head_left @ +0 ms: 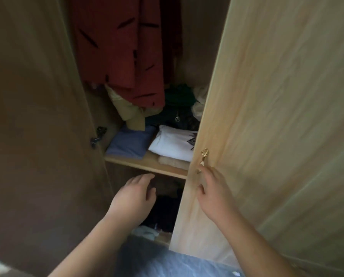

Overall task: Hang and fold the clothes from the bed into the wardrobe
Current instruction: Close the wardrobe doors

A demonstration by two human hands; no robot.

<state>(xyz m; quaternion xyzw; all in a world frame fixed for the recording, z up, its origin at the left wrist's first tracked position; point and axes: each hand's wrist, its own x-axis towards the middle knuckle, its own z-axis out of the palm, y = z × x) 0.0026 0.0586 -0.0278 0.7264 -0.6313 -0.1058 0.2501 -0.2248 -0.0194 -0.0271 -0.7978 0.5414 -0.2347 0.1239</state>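
Observation:
I face the open wardrobe. A red garment with black dashes (125, 47) hangs inside. On the shelf (147, 166) lie a folded blue garment (130, 142), a folded white shirt with a dark print (173, 143) on a beige piece, and a heap of dark green and khaki clothes (167, 104) behind. My left hand (135, 194) hovers empty, fingers apart, just below the shelf edge. My right hand (213, 188) rests on the light wooden right door (267, 116), fingertips just below its brass handle (204, 156), not gripping it.
The left door (37, 126) stands open in shadow, its hinge (98, 134) at the frame. Dark clothes (163, 210) and a pale piece (147, 232) lie in the lower compartment. Grey marbled floor (167, 262) lies below.

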